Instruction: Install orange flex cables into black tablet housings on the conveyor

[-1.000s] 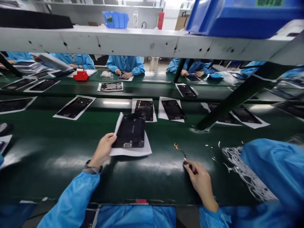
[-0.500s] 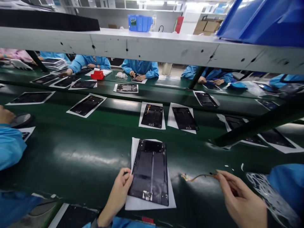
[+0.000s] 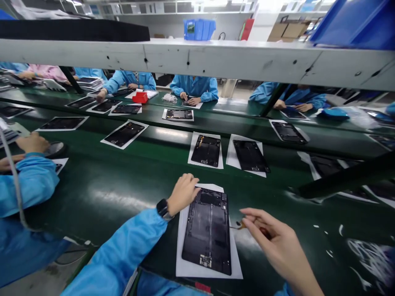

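Observation:
A dark tablet shell [image 3: 208,232] with a small pale board near its lower edge lies on a sheet of white paper [image 3: 185,269] right in front of me. At the shell's upper left corner is my left hand [image 3: 184,192], fingers stretched out and thumb side by the edge; I cannot tell how firmly it touches. To the shell's right, my right hand [image 3: 267,236] is closed in a pinch on a thin orange-brown flex cable [image 3: 240,225]. The cable's thin free end points left, at the shell's right edge. Part of the cable is hidden in my fingers.
More shells on paper, such as this one [image 3: 206,150], lie along the green conveyor [image 3: 154,160]. A dark slanted post [image 3: 342,181] stands at right, near white strips [image 3: 367,257]. A white shelf beam [image 3: 222,61] crosses above. Co-workers in blue sleeves [image 3: 33,181] sit at left and opposite.
My left hand has moved from the shell's lower left edge up to its top left corner. My right hand has brought the flex cable leftward to the shell's right edge. The view has shifted left.

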A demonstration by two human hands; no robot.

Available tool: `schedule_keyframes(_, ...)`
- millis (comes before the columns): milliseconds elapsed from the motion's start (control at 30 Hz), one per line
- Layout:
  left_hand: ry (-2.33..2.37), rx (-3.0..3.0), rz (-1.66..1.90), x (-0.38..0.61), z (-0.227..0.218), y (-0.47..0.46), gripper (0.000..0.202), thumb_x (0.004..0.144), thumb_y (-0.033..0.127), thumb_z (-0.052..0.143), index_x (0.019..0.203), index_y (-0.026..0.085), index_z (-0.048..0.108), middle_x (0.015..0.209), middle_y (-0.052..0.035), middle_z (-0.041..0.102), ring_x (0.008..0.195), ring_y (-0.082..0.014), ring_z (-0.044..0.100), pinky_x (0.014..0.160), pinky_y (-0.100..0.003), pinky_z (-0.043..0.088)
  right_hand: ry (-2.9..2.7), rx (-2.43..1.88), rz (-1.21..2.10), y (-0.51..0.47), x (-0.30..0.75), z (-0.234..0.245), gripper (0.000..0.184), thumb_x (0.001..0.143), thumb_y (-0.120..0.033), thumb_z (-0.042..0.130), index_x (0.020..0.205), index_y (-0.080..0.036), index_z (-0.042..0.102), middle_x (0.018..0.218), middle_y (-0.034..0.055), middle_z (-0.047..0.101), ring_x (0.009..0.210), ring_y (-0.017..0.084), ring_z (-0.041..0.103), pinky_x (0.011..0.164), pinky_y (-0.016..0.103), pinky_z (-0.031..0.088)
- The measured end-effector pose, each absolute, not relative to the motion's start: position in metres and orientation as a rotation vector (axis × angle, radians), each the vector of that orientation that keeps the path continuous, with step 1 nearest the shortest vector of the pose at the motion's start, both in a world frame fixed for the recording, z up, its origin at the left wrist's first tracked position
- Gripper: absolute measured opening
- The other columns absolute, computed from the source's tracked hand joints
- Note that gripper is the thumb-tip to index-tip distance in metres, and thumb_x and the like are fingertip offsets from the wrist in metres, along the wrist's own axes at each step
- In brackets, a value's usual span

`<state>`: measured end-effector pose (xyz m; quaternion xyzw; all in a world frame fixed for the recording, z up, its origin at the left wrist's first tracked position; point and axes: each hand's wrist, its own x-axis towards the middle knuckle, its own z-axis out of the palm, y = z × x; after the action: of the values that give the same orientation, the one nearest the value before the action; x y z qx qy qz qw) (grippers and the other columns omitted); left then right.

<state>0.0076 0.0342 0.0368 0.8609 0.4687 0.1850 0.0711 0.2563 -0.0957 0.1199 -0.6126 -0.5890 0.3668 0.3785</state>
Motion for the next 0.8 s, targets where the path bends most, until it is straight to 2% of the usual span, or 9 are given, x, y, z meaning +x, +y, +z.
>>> schedule_keyframes(100,1.256,2.717,0.337,0.037,0.031,0.063,0.014,0.095,0.024,0.052,0.091,0.015,0.062,0.101,-0.0096,0.056,0.097,-0.0242,0.049,0.083,-0.037,0.041,-1.550,-1.570,0.904,-0.110,0.247,0.128,0.027,0.088,-0.047,0.062,0.096,-0.021,0.069,0.064,0.0010,0.059,0.053,0.015,0.050,0.047,0.024,0.041)
schedule_keyframes(167,1.236,2.723,0.313,0.042,0.025,0.066,0.015,0.094,0.018,0.049,0.085,0.014,0.060,0.098,-0.0097,0.056,0.094,-0.0236,0.049,0.082,-0.036,0.040,-1.549,-1.591,0.863,-0.120,0.248,0.129,0.026,0.088,-0.047,0.062,0.091,-0.022,0.070,0.064,0.0013,0.059,0.053,0.016,0.052,0.048,0.024,0.042)
schedule_keyframes(300,1.274,2.699,0.311,0.018,0.020,0.057,0.014,0.094,0.012,0.046,0.087,0.013,0.058,0.103,-0.0109,0.056,0.094,-0.0231,0.048,0.080,-0.036,0.038,-1.488,-1.618,0.888,-0.131,0.249,0.127,0.029,0.086,-0.050,0.062,0.087,-0.023,0.071,0.061,0.0012,0.058,0.052,0.016,0.052,0.047,0.024,0.043)
schedule_keyframes(433,1.398,2.612,0.285,-0.007,0.023,0.056,0.009,0.093,0.017,0.050,0.095,0.011,0.057,0.099,-0.0118,0.058,0.090,-0.0237,0.051,0.077,-0.034,0.038,-1.422,-1.642,0.927,-0.129,0.240,0.122,0.028,0.086,-0.050,0.062,0.084,-0.023,0.071,0.057,-0.0013,0.052,0.051,0.015,0.049,0.047,0.024,0.041)
schedule_keyframes(500,1.388,2.576,0.263,-0.008,0.022,0.060,0.008,0.092,0.018,0.052,0.091,0.013,0.058,0.090,-0.0096,0.060,0.084,-0.0226,0.053,0.074,-0.033,0.038,-1.486,-1.618,0.920,-0.128,0.233,0.120,0.026,0.086,-0.048,0.062,0.085,-0.023,0.071,0.056,-0.0026,0.048,0.050,0.014,0.046,0.047,0.023,0.039)
schedule_keyframes(600,1.266,2.573,0.238,0.007,0.018,0.068,0.012,0.088,0.010,0.050,0.081,0.015,0.059,0.085,-0.0080,0.060,0.081,-0.0206,0.054,0.072,-0.031,0.039,-1.602,-1.572,0.976,-0.127,0.223,0.119,0.024,0.089,-0.044,0.059,0.092,-0.023,0.070,0.059,-0.0029,0.047,0.050,0.013,0.043,0.047,0.023,0.037)
schedule_keyframes(700,1.109,2.597,0.230,0.031,0.017,0.074,0.017,0.081,0.001,0.049,0.080,0.014,0.059,0.087,-0.0087,0.060,0.082,-0.0209,0.054,0.076,-0.031,0.040,-1.693,-1.554,1.062,-0.124,0.210,0.122,0.021,0.092,-0.039,0.056,0.091,-0.023,0.069,0.061,-0.0029,0.048,0.053,0.013,0.043,0.050,0.024,0.035)
schedule_keyframes(800,1.025,2.613,0.235,0.045,0.026,0.076,0.016,0.082,0.002,0.049,0.084,0.013,0.060,0.095,-0.0119,0.061,0.092,-0.0241,0.054,0.084,-0.035,0.041,-1.703,-1.563,1.116,-0.112,0.199,0.125,0.017,0.092,-0.033,0.056,0.088,-0.023,0.069,0.063,-0.0028,0.052,0.056,0.013,0.046,0.054,0.025,0.035)
